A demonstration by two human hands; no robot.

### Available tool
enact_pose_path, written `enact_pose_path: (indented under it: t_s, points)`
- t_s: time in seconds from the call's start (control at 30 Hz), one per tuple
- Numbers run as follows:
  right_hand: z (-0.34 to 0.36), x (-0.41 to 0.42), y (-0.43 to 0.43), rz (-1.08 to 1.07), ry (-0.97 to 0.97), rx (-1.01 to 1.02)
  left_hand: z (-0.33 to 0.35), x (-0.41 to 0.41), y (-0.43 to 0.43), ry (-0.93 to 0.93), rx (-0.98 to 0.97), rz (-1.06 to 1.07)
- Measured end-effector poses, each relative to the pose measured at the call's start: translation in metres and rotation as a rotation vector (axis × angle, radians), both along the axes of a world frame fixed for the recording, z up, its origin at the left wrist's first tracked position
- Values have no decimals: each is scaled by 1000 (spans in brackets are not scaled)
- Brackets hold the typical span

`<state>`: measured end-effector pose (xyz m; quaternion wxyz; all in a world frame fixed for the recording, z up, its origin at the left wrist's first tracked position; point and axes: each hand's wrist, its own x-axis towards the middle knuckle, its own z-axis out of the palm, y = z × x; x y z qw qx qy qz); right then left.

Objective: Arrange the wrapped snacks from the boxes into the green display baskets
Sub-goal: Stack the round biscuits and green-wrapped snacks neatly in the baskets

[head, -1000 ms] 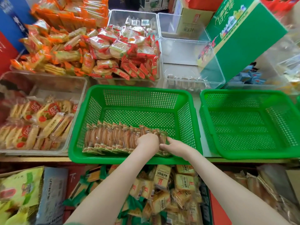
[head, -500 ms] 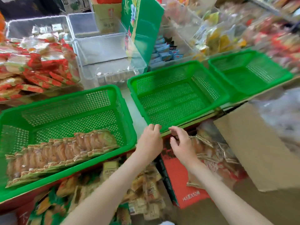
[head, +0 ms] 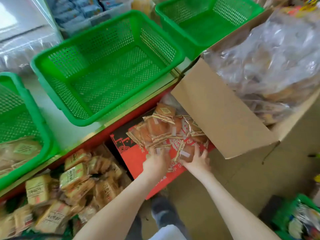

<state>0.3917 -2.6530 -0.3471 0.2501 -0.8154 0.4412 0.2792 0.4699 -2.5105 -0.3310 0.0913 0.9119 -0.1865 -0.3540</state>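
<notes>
Your left hand [head: 156,164] and right hand [head: 197,161] both inside red box [head: 136,158], on wrapped snacks [head: 161,130] heaped there. Right hand curls round wrapped snacks; left hand grip cannot be told, fingertips buried. Green basket [head: 107,118] on tabletop [head: 57,125] behind red box.

Bright even daylight, motion-blurred, wide-angle-warped edges
</notes>
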Motion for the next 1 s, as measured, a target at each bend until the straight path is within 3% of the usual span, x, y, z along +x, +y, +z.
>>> enact_pose_path:
  t_s: [0.13, 0.3, 0.37, 0.63, 0.8, 1.0]
  points:
    - [-12, -7, -6, 215, 42, 16, -28, -24, -21, -56, 50, 68]
    - [-8, -7, -18, 521, 45, -244, -39, -35, -32, -148, 111, 196]
    - [-6, -6, -21, 530, 20, -256, -37, -37, -34, -131, 107, 213]
    - [14, -19, -27, 148, -78, 108, -8, -21, -12, 180, -245, 379]
    - [52, -18, -10, -182, -327, 614, 31, -12, 16, 417, -550, 508]
    - [123, 17, 46, -132, -469, 859, 101, 16, 70, 551, -802, 490]
